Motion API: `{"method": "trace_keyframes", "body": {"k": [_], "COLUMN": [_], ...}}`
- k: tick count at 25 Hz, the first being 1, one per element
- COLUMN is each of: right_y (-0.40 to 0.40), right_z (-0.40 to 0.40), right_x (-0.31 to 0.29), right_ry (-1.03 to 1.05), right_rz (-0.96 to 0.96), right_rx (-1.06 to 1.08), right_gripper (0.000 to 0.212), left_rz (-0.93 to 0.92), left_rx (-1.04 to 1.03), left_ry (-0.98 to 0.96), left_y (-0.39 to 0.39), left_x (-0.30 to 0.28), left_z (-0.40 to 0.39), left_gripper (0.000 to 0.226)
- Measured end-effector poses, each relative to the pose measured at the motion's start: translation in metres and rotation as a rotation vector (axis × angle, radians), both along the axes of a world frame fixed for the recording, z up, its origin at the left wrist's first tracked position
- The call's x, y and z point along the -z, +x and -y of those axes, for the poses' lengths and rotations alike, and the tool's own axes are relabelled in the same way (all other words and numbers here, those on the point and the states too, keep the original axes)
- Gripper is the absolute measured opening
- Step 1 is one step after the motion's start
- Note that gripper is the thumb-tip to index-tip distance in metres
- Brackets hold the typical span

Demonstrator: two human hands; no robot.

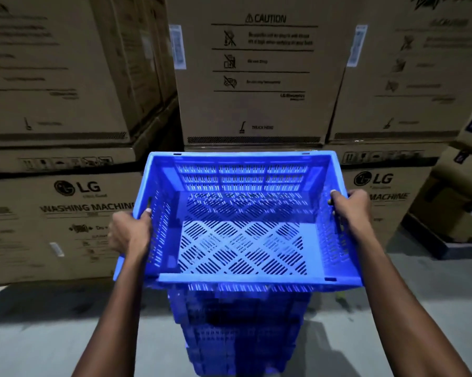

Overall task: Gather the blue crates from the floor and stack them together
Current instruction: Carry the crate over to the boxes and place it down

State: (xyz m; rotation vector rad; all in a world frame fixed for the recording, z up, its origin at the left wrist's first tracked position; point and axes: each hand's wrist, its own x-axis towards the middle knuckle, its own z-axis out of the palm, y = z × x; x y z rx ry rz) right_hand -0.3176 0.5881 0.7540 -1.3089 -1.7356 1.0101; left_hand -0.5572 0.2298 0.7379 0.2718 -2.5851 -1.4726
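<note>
blue crate [240, 235] | slotted plastic, rectangular | both hands clasp side rims

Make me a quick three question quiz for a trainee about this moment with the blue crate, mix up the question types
1. True or false: the top crate has goods inside.
2. Multiple choice: where do the left hand and right hand grip? A) near and far rims B) the two side walls C) underneath
3. Short answer: what is directly beneath the held crate?

Key:
1. False; its slotted floor is bare.
2. B; fingers wrap over the side rims.
3. A stack of blue crates on the floor, in front of the cardboard boxes.
</note>
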Motion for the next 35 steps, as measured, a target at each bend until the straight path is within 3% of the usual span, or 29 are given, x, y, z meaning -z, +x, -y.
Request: {"method": "trace_keyframes", "body": {"k": [6,16,25,30,33,35], "right_y": [-0.058,-0.109,-0.141,-0.146,-0.133,-0.127], "right_z": [-0.066,-0.147,-0.143,-0.163,-0.125,-0.112], "right_x": [-0.019,0.029,0.024,0.044,0.019,0.009], "right_ry": [0.018,-0.203,-0.182,-0.122,-0.066,-0.017], "right_rz": [0.078,0.179,0.143,0.199,0.306,0.415], "right_rx": [-0.110,-0.229,-0.174,-0.159,-0.126,-0.155], "right_gripper": [0.037,0.040,0.015,0.023,0.028,0.020], "left_rz": [0.001,0.038,0.003,0.030,0.027,0.013], "left_rx": [-0.006,0.067,0.072,0.072,0.092,0.109], "left_ry": [-0.089,-0.256,-0.350,-0.468,-0.520,-0.550], "left_y": [-0.043,-0.087,-0.115,-0.115,-0.112,-0.111], "left_x": [-0.014,-0.024,-0.018,-0.009,-0.006,-0.005], "left_z": [-0.051,-0.110,-0.123,-0.121,-0.119,-0.119], "left_gripper": [0.044,0.043,0.032,0.034,0.032,0.030]}}
